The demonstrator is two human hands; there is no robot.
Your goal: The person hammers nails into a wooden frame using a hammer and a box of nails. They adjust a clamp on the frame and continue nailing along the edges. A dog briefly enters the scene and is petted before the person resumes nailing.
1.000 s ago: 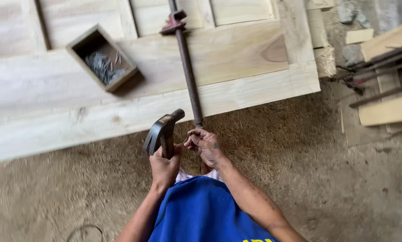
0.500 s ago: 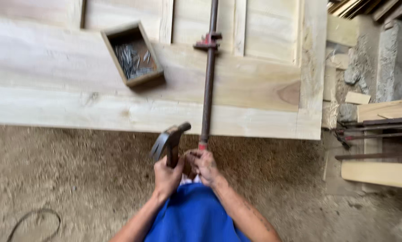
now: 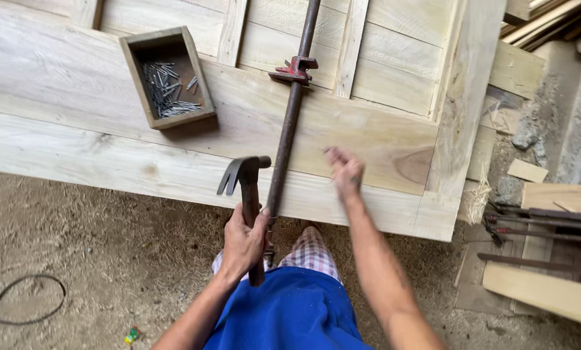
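The claw hammer stands upright at the near edge of the wooden door panel, gripped by its handle in the closed left hand. The right hand, blurred, fingers loosely curled and apparently empty, hovers over the panel beside the bar clamp. A nail box lies towards the far-left corner. Judged step: positioning before nailing; a nail must be placed first.

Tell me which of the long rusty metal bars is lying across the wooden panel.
The bar clamp with the red jaw, running up the panel beside the hammer. The other rusty bars lie on the ground at the right, off the panel.
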